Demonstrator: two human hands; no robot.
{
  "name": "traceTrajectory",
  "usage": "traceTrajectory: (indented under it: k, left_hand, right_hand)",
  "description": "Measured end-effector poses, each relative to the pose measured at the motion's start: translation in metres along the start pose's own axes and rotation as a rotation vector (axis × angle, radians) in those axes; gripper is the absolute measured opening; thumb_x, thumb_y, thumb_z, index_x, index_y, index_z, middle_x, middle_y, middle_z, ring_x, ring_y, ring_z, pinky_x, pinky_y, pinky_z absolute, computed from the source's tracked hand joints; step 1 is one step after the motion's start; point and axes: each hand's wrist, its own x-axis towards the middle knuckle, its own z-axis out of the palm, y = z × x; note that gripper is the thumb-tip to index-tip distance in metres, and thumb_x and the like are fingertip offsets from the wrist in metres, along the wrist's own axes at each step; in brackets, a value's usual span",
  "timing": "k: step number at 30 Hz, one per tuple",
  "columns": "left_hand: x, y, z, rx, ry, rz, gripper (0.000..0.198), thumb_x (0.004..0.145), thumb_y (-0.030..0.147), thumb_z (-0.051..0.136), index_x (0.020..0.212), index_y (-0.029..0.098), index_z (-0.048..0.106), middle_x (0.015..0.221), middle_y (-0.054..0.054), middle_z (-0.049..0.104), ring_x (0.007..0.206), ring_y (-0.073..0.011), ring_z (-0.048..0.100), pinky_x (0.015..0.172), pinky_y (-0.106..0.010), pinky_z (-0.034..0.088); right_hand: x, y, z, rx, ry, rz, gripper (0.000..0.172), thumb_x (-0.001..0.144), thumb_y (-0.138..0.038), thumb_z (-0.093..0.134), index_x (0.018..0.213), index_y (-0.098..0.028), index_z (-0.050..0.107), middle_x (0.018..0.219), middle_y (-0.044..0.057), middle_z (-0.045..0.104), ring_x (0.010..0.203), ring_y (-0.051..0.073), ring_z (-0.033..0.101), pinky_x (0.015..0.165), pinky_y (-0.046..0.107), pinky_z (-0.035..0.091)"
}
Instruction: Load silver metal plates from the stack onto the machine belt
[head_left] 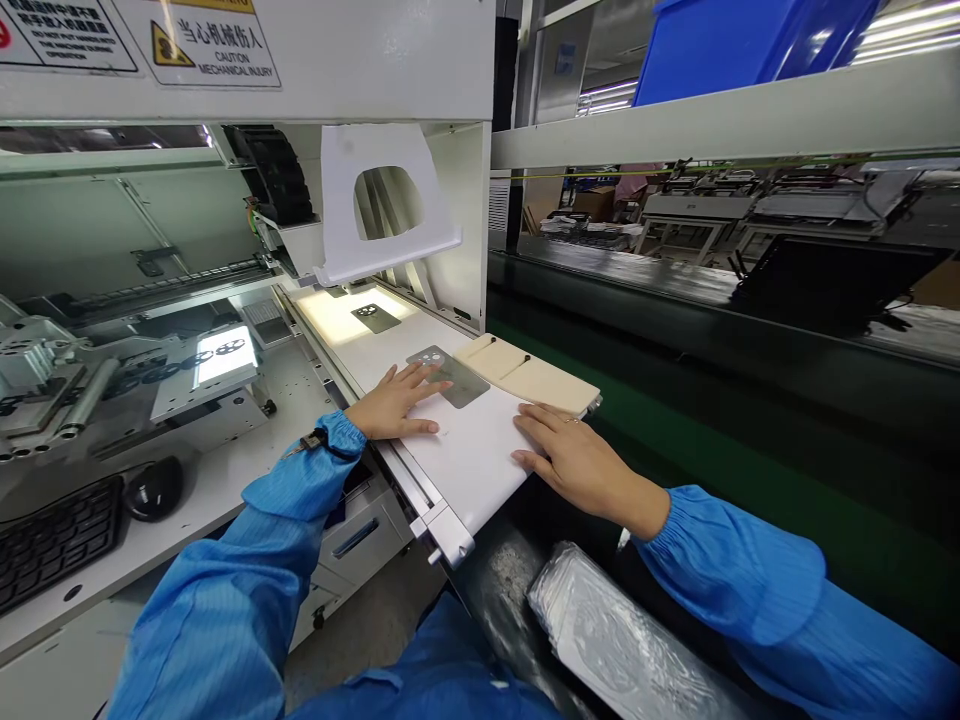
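My left hand lies over a white conveyor belt with its fingers spread. Its fingertips reach onto the near grey phone back panel, which has round camera holes at its far end. At the belt's right edge rests my right hand, fingers stretched out and holding nothing, a ring on one finger. Just beyond it is a cream-coloured board with two small dark knobs. Farther up the belt, a second dark phone back panel lies in bright light under the machine.
A white hood piece with an opening hangs above the belt. To the left are a keyboard, a black mouse and a lit plate. Plastic-wrapped stock lies below right, beside a dark green conveyor.
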Motion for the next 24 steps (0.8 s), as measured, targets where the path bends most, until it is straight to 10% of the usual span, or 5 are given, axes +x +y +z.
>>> traceTrajectory:
  k: [24]
  left_hand:
    - [-0.002,0.011,0.007,0.038,-0.012,-0.012,0.083,0.083,0.078,0.035,0.15,0.03,0.03,0.164,-0.012,0.011,0.15,-0.0416,0.008,0.113,-0.074,0.008]
  right_hand:
    - [-0.109,0.028,-0.032,-0.121,0.278,0.083,0.056,0.101,-0.055,0.03,0.131,-0.016,0.056,0.139,0.01,0.051,0.127,0.033,0.048,0.097,0.057,0.052]
